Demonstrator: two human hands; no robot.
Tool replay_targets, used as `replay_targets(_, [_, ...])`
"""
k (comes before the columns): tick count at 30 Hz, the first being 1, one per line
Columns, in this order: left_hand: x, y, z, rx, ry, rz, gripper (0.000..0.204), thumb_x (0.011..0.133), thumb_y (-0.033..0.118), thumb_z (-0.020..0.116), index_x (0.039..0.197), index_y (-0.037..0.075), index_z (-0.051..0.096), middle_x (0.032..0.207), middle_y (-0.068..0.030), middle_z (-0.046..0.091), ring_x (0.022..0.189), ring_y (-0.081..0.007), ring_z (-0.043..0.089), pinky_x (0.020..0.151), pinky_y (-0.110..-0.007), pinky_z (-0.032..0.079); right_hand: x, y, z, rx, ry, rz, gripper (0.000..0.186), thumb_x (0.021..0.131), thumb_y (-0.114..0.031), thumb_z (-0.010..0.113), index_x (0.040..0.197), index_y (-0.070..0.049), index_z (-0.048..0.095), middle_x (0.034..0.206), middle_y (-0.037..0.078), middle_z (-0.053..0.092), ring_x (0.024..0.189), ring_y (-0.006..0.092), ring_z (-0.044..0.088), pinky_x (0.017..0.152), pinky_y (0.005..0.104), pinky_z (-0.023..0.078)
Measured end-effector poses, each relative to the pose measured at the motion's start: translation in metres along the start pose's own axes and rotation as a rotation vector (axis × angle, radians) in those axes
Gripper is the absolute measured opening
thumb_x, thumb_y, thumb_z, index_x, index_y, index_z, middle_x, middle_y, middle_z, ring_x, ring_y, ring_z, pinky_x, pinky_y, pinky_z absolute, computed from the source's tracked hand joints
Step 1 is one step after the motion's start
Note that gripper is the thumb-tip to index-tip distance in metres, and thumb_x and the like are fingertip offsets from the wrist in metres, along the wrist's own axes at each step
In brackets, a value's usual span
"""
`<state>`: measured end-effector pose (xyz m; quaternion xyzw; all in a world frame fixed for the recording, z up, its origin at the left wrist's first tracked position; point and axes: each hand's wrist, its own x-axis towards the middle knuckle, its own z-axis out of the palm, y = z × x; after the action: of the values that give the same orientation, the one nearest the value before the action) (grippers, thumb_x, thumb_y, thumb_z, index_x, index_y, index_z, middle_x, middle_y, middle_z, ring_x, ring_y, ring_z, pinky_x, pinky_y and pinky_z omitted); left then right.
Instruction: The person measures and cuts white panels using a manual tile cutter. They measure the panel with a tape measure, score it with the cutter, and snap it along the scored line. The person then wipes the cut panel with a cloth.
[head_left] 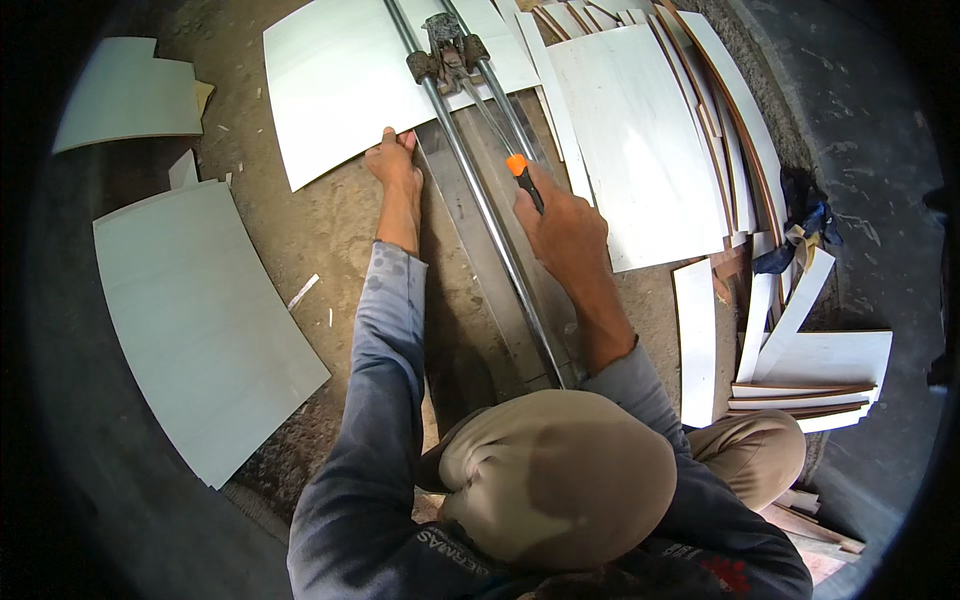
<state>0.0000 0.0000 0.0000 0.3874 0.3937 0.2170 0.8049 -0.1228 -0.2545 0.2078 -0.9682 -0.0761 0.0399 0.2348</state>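
A manual tile cutter with two steel rails (478, 205) runs away from me, and a large white tile (340, 85) lies under its rails at the far end. My right hand (565, 222) is wrapped round the cutter's black and orange handle (520, 172). The handle's thin rod leads forward to the dark carriage (450, 55) on the rails, over the tile. My left hand (396, 165) grips the tile's near edge, just left of the rails; its thumb side is partly hidden. Between the rails and below, the cutter's grey metal bed (470, 190) shows.
Another big white tile (205, 320) lies at left, with a cut tile (135, 95) beyond it. Stacked white tiles (640, 140) and narrow strips (697, 340) stand close on the right. Dark cloth (800, 215) lies on the stack's edge. My bent knee (750, 450) is at lower right.
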Motion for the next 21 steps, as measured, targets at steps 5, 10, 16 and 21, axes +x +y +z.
replay_targets(5, [-0.030, 0.055, -0.041, 0.437, -0.300, -0.165, 0.028, 0.111, 0.018, 0.048, 0.093, 0.004, 0.065, 0.082, -0.0083, 0.069, 0.068, -0.0145, 0.064, 0.057, -0.031, 0.053, -0.008, -0.002, 0.005, 0.044, 0.022, 0.009, 0.043, 0.099, -0.030, 0.061, 0.139, -0.014, 0.061, 0.089, 0.019, 0.074, 0.081, 0.0382, 0.073, 0.074, 0.0515, 0.056])
replay_targets(10, [-0.010, 0.132, -0.069, 0.872, 0.153, 0.959, 0.035, 0.109, 0.027, 0.052, 0.103, -0.006, 0.064, 0.091, -0.0197, 0.070, 0.083, -0.0337, 0.067, 0.080, -0.047, 0.054, 0.001, -0.001, 0.017, 0.038, 0.098, 0.041, 0.049, 0.097, -0.032, 0.063, 0.143, -0.015, 0.057, 0.080, 0.018, 0.069, 0.072, 0.0384, 0.070, 0.064, 0.0555, 0.052])
replay_targets(16, [0.077, 0.171, -0.099, 1.321, 0.179, 0.394, 0.063, 0.106, 0.043, 0.055, 0.133, -0.014, 0.059, 0.125, -0.0358, 0.067, 0.119, -0.0473, 0.065, 0.101, -0.051, 0.049, -0.002, 0.004, 0.023, 0.021, 0.104, 0.024, 0.049, 0.097, -0.032, 0.063, 0.143, -0.015, 0.057, 0.082, 0.017, 0.069, 0.072, 0.0386, 0.070, 0.065, 0.0563, 0.052])
replay_targets(21, [0.103, 0.152, -0.110, 1.151, 0.148, 0.404, 0.069, 0.107, 0.048, 0.052, 0.131, -0.016, 0.059, 0.124, -0.0370, 0.067, 0.118, -0.0473, 0.066, 0.102, -0.048, 0.050, -0.003, 0.001, 0.022, 0.039, 0.143, 0.005, 0.048, 0.097, -0.032, 0.064, 0.142, -0.016, 0.058, 0.082, 0.017, 0.070, 0.070, 0.0382, 0.070, 0.064, 0.0553, 0.053])
